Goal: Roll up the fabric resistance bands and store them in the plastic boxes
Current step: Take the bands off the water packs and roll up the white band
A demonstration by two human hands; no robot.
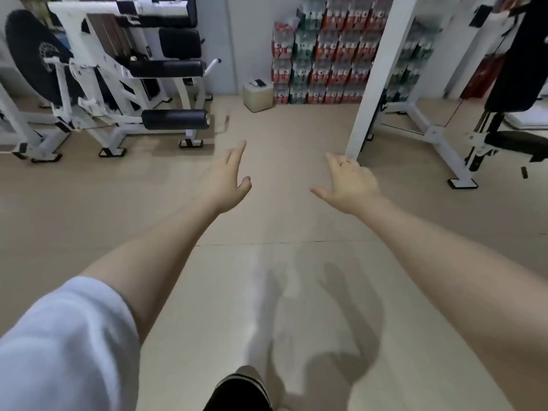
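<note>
Both my arms stretch forward over a beige gym floor [275, 292]. My left hand [226, 180] is held out with its fingers straight and holds nothing. My right hand [348, 182], with a ring on one finger, has relaxed, spread fingers and is empty too. No fabric resistance band and no plastic box shows anywhere in this view.
A white exercise machine [118, 84] with black pads stands at the back left. A white rack upright [376, 75] rises just beyond my right hand, with a bench [516, 143] at the far right. Stacked drink packs [323, 51] and a pale container [257, 94] line the back wall.
</note>
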